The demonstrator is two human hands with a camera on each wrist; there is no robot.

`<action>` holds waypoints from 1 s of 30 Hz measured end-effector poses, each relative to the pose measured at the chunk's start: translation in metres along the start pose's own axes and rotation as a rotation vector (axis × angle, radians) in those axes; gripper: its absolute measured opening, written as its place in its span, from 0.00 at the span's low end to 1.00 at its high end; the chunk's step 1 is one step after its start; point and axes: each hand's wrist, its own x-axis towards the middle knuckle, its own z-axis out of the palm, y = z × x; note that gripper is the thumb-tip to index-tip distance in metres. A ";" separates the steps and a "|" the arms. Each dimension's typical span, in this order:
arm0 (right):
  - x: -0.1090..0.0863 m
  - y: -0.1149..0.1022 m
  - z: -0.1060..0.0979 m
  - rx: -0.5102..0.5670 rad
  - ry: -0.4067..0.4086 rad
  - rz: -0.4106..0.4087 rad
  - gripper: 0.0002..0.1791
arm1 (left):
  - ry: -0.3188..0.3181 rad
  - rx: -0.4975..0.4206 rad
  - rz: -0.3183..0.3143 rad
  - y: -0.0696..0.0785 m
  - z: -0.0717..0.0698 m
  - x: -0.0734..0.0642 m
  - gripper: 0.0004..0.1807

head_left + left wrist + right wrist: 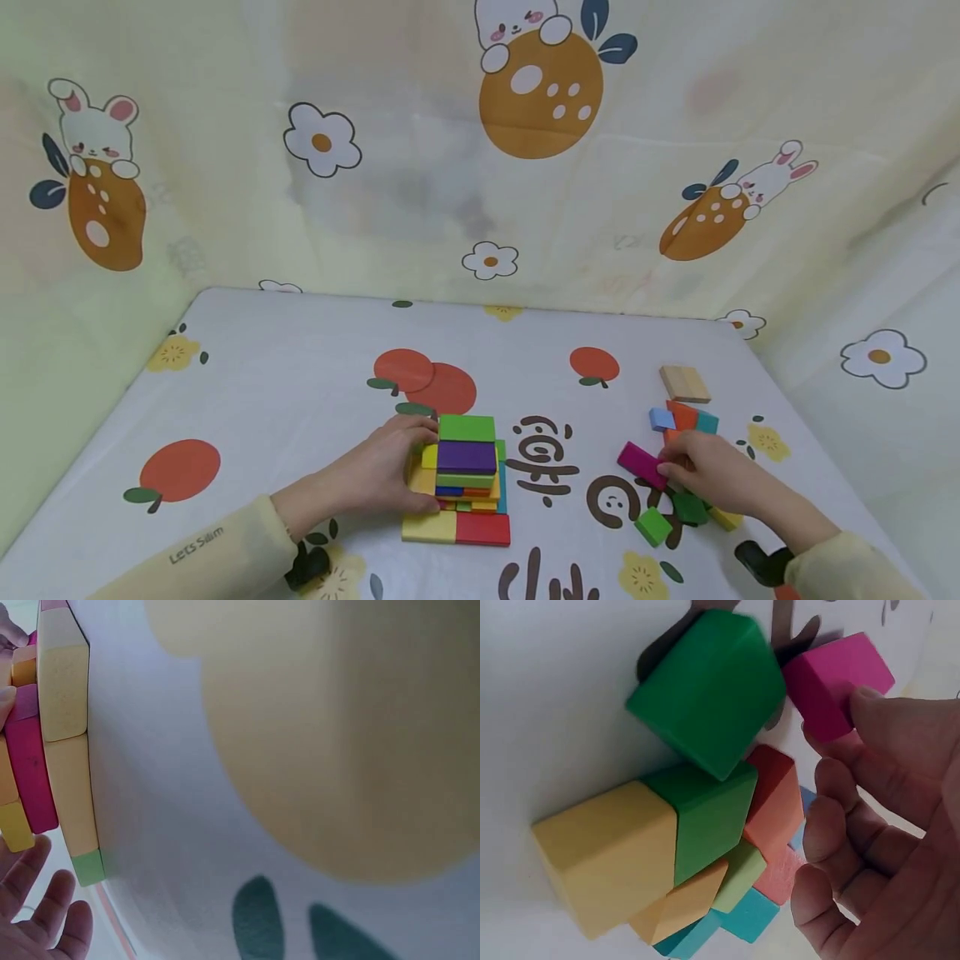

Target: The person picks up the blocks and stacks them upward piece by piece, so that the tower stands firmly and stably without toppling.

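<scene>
Spanning the stack (467,457) with a wide-spread left hand (386,473); well to the right of that grip, pinching the magenta block (640,464) by one end in the right hand (712,473), with long axis slanting forward-left from the pinch.

Free room lies between the block stack (467,454) and magenta block (639,464), the left hand (378,471) barring the stack's left side, loose blocks (688,508) crowding the right

Behind, pale cloth (405,208) with bunnies (97,133) and white flowers (303,133); below, white tablecloth (300,400) with red fruit (180,471) and yellow flowers (643,575).
</scene>
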 end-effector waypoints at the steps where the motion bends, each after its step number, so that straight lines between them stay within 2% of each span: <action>1: 0.000 0.001 0.000 -0.005 0.001 -0.010 0.07 | 0.000 0.001 0.003 0.000 0.000 0.000 0.35; 7: 0.000 0.008 -0.008 -0.038 0.035 -0.017 0.11 | -0.002 0.003 0.005 0.001 0.000 0.000 0.34; 12: 0.002 0.019 -0.018 -0.162 0.106 0.000 0.19 | -0.003 0.004 0.001 0.001 -0.001 -0.001 0.35; 15: 0.004 0.027 -0.018 -0.220 0.081 0.025 0.26 | -0.004 0.009 0.000 0.001 -0.001 -0.001 0.35; 20: 0.008 0.035 -0.015 -0.239 0.052 0.039 0.35 | -0.001 0.018 0.008 0.001 -0.001 0.000 0.36; 27: 0.007 0.034 -0.004 -0.313 0.097 0.058 0.33 | -0.008 0.012 0.000 0.001 -0.001 0.001 0.36; 30: 0.006 0.031 0.000 -0.306 0.108 0.069 0.31 | -0.011 0.006 -0.012 0.002 -0.001 0.001 0.37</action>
